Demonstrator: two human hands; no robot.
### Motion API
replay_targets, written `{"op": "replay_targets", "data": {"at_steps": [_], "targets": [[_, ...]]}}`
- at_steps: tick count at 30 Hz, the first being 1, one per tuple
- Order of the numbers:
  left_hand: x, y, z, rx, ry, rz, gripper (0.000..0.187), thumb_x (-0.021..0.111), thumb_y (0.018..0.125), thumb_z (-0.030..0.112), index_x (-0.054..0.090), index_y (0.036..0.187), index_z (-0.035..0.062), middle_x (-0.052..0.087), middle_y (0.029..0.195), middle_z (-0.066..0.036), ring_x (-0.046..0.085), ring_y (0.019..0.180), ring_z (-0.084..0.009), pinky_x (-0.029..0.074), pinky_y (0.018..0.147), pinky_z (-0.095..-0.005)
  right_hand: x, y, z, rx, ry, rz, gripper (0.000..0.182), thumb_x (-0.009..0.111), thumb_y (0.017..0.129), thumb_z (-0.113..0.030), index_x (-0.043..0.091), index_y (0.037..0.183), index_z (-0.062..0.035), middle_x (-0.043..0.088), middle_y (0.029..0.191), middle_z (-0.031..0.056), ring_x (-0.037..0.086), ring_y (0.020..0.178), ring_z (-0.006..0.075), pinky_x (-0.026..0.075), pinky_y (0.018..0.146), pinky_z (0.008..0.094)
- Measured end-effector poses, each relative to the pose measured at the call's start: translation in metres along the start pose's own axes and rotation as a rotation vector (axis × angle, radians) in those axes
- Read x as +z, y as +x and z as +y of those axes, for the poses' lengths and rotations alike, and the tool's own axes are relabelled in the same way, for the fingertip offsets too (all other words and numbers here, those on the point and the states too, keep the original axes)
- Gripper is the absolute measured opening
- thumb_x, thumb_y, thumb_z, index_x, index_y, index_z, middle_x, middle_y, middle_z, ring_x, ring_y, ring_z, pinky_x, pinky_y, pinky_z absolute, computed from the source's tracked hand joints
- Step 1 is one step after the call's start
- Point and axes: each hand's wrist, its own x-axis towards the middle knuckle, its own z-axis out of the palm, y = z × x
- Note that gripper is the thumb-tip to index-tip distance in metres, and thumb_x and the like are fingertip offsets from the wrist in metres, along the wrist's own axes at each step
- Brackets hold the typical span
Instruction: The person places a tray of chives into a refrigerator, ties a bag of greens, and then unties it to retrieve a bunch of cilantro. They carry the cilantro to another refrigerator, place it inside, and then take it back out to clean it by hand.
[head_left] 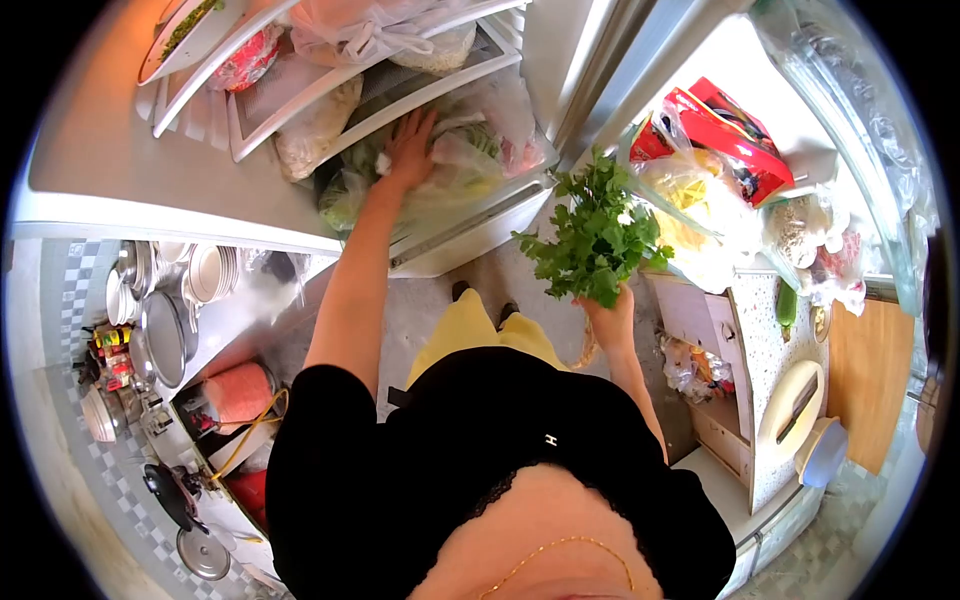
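My left hand [410, 150] reaches into the bottom drawer [470, 215] of the refrigerator. Its fingers are stretched out, resting on leafy green vegetables [465, 140] in clear plastic bags. Out over the floor on the other side, my right hand [610, 312] is closed round the stems of a bunch of cilantro [595, 235]. The leaves spread up and away from the fist, and the stem ends hang below it. Beside the cilantro lies a plastic bag with something yellow [700, 200].
Wire-fronted shelves above the drawer hold bagged food [310, 120] and a bowl of greens [190, 40]. The open refrigerator door [190, 215] stands at left. A cabinet counter at right carries red packages [725, 140], a cucumber [786, 305] and a cutting board with a knife [790, 400].
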Motion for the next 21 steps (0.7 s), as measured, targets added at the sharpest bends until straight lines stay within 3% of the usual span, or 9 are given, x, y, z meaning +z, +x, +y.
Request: {"op": "replay_targets", "data": {"at_steps": [2,4,5,7,10,14,16,21], "targets": [[-0.012,-0.014,0.001,0.036,-0.173,-0.033,0.061,0.059,0.092,0.027,0.035,0.147,0.0199,0.018,0.157,-0.010,0.023,0.143,-0.0294,0.017,0.114,-0.0518,-0.005,-0.003,0.010,0.017,-0.002,0.023,0.013,0.063,0.077,0.004,0.063,0.090,0.0052,0.068,0.080,0.0091,0.064,0.071,0.0159,0.050,0.065,0.0284],[-0.038,-0.035,0.008,0.042,-0.759,-0.081,0.062,0.061,0.089,0.025,0.037,0.146,0.0189,0.020,0.157,-0.009,0.023,0.143,-0.0310,0.020,0.113,-0.0511,-0.014,-0.003,0.019,0.043,0.016,0.038,0.014,0.066,0.077,0.004,0.062,0.091,0.0051,0.068,0.086,0.0086,0.064,0.075,0.0174,0.051,0.068,0.0292],[-0.047,-0.049,0.016,0.044,-0.753,-0.080,0.062,0.061,0.089,0.025,0.037,0.146,0.0189,0.020,0.157,-0.009,0.023,0.143,-0.0310,0.020,0.113,-0.0511,-0.018,-0.004,0.017,0.040,0.021,0.036,0.014,0.066,0.077,0.004,0.062,0.091,0.0051,0.068,0.086,0.0086,0.064,0.075,0.0174,0.051,0.068,0.0292],[-0.062,-0.082,0.044,0.147,-0.168,0.334,0.065,0.066,0.084,0.022,0.039,0.143,0.0155,0.024,0.155,-0.012,0.025,0.141,-0.0338,0.023,0.111,-0.0530,-0.024,-0.007,0.010,0.024,-0.138,0.052,0.017,0.066,0.077,0.003,0.062,0.094,0.0055,0.068,0.086,0.0077,0.063,0.075,0.0156,0.050,0.068,0.0291],[-0.062,-0.112,0.100,0.070,-0.104,0.198,0.070,0.070,0.078,0.019,0.040,0.141,0.0141,0.027,0.153,-0.014,0.028,0.139,-0.0352,0.025,0.109,-0.0559,-0.031,-0.001,0.027,-0.015,-0.203,0.101,0.016,0.065,0.078,0.003,0.062,0.094,0.0056,0.067,0.084,0.0071,0.061,0.074,0.0138,0.050,0.068,0.0285],[-0.016,-0.100,0.075,0.087,0.080,0.133,0.075,0.072,0.075,0.016,0.036,0.141,0.0105,0.030,0.150,-0.018,0.032,0.136,-0.0378,0.027,0.106,-0.0591,-0.027,0.005,0.022,0.029,-0.223,0.071,0.015,0.065,0.078,0.003,0.062,0.093,0.0051,0.067,0.082,0.0071,0.059,0.074,0.0129,0.049,0.067,0.0278],[-0.012,-0.097,0.075,0.038,0.036,0.130,0.078,0.072,0.075,0.017,0.035,0.143,0.0163,0.029,0.150,-0.015,0.028,0.139,-0.0343,0.024,0.109,-0.0567,-0.021,-0.002,0.011,-0.072,-0.250,0.072,0.014,0.065,0.077,-0.004,0.063,0.087,0.0049,0.062,0.066,0.0073,0.051,0.061,0.0109,0.043,0.056,0.0290],[-0.010,-0.042,0.030,-0.020,0.100,0.152,0.082,0.074,0.075,0.018,0.032,0.145,0.0170,0.032,0.149,-0.014,0.031,0.137,-0.0332,0.025,0.110,-0.0551,-0.029,-0.012,0.024,0.049,-0.209,-0.008,0.011,0.065,0.076,-0.001,0.063,0.086,0.0035,0.062,0.067,0.0070,0.053,0.061,0.0112,0.044,0.057,0.0293]]}}
